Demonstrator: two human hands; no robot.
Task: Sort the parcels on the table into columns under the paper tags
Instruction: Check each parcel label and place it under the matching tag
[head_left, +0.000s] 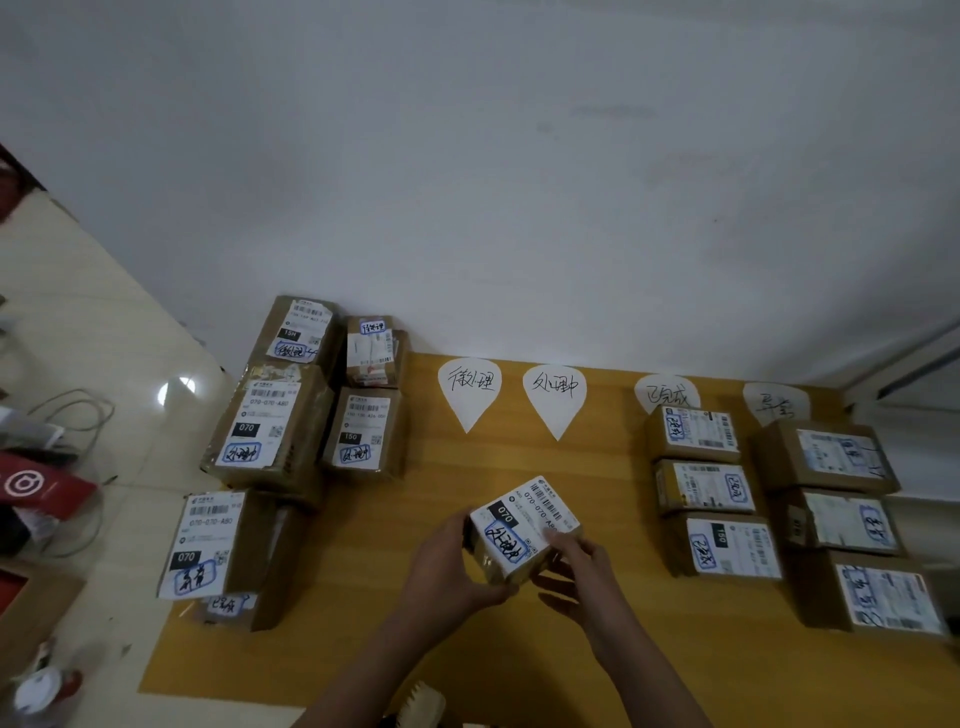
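Note:
A small cardboard parcel (524, 525) with a white "070" label and a blue-ringed handwritten mark is held above the yellow table (395, 613), below the two left paper tags. My left hand (449, 569) grips its left and bottom side, and my right hand (576, 569) holds its right corner. Several teardrop paper tags lie along the table's far edge: first tag (469, 387), second tag (555, 397), third tag (666, 394), fourth tag (775, 402). A column of three parcels (709, 488) lies under the third tag, another column of three (841, 519) under the fourth.
Unsorted parcels are heaped at the table's left end (275, 431), some overhanging the edge (213, 545). A white wall (519, 182) rises right behind the tags. Cables, a red bag and clutter (41, 488) lie on the tiled floor to the left.

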